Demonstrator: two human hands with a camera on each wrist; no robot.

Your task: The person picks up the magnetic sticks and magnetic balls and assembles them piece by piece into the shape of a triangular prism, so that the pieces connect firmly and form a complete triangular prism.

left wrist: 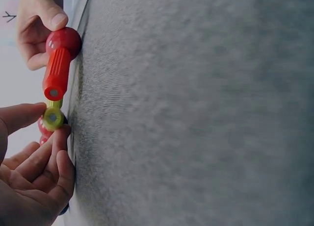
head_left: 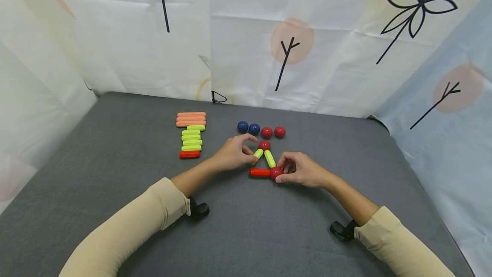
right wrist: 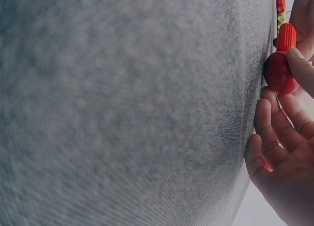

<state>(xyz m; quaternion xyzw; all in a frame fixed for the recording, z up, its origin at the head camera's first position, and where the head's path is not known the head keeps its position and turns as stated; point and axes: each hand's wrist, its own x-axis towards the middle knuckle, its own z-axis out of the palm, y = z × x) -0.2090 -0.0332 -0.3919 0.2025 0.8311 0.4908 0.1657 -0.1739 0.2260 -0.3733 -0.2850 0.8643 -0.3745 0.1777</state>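
Observation:
My left hand (head_left: 237, 153) pinches a short yellow-green magnetic stick (head_left: 258, 154) between thumb and fingers. That stick's upper end meets a red ball (head_left: 264, 145). A second yellow-green stick (head_left: 270, 159) runs from this ball down to another red ball (head_left: 276, 172). My right hand (head_left: 303, 169) holds the lower ball between thumb and fingers, the thumb (right wrist: 299, 64) lying on its surface in the right wrist view. From the lower ball a red stick (head_left: 260, 173) points left. Its free end shows a round metal disc in the left wrist view, as does the pinched stick (left wrist: 53, 118).
Two blue balls (head_left: 248, 128) and two red balls (head_left: 273, 132) sit in a row behind the hands. At the left lie stacked orange sticks (head_left: 191, 119), several yellow-green sticks (head_left: 191, 137) and a red stick (head_left: 189, 154). A patterned curtain (head_left: 246, 54) borders the grey table (head_left: 246, 234).

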